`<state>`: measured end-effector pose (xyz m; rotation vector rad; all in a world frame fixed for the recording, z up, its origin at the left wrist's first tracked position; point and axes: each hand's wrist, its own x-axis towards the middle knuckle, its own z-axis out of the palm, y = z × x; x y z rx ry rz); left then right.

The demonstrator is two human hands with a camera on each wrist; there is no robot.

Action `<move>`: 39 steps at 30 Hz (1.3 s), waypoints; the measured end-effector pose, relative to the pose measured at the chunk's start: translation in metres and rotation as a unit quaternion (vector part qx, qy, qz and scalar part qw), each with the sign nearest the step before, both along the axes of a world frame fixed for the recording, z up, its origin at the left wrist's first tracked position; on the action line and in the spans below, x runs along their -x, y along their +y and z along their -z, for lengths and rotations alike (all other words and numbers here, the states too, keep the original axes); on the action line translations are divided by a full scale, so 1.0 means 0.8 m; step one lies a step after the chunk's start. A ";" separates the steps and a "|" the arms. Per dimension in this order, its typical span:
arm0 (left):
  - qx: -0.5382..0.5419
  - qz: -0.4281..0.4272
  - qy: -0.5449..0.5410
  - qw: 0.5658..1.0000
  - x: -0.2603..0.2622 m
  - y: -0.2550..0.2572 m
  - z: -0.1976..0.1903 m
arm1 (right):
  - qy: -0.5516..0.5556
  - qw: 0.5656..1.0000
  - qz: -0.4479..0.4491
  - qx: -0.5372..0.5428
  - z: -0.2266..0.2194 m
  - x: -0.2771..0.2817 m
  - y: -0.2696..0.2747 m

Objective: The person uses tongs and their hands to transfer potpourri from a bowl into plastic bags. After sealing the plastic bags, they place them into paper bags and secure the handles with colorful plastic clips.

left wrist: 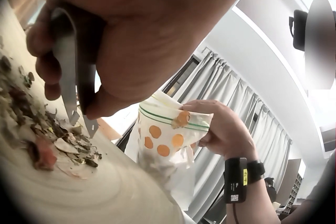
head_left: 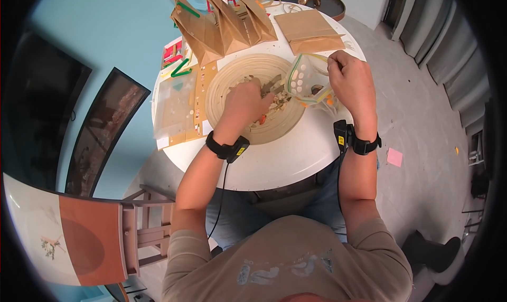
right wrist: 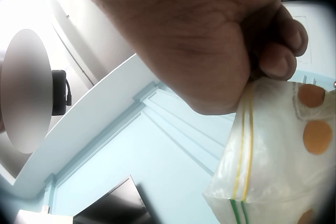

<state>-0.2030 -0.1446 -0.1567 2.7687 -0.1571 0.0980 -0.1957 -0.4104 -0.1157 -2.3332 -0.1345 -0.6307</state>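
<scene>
My left hand [head_left: 244, 105] grips metal tongs [left wrist: 68, 61] over a round woven tray [head_left: 222, 112], their tips just above a heap of dried plant pieces [left wrist: 65, 142]. A reddish piece [left wrist: 43, 153] lies at the heap's near edge. Beside the tray, my right hand [head_left: 353, 84] pinches the rim of a zip bag with dots [head_left: 302, 80]. In the left wrist view the bag [left wrist: 163, 136] hangs upright with its mouth apart; orange dots and a green zip line show. The right wrist view has the curled fingers [right wrist: 278, 58] at the bag's top edge.
Several brown paper bags [head_left: 203, 38] stand at the table's far side, and a flat one [head_left: 309, 30] lies at the far right. Left of the tray are a translucent sheet [head_left: 174, 109] and green strips [head_left: 181, 68]. The white table edge [head_left: 253, 183] is near my lap.
</scene>
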 end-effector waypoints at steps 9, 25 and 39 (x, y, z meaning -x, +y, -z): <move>0.004 0.030 -0.039 0.999 0.031 0.039 0.013 | -0.003 1.000 0.000 -0.007 0.001 0.000 -0.005; 0.050 -0.033 0.001 0.998 0.061 0.075 0.003 | -0.012 1.000 0.002 -0.005 0.001 0.000 -0.006; 0.062 0.019 -0.052 0.997 0.064 0.070 0.027 | -0.021 1.000 -0.003 0.003 0.004 0.000 -0.004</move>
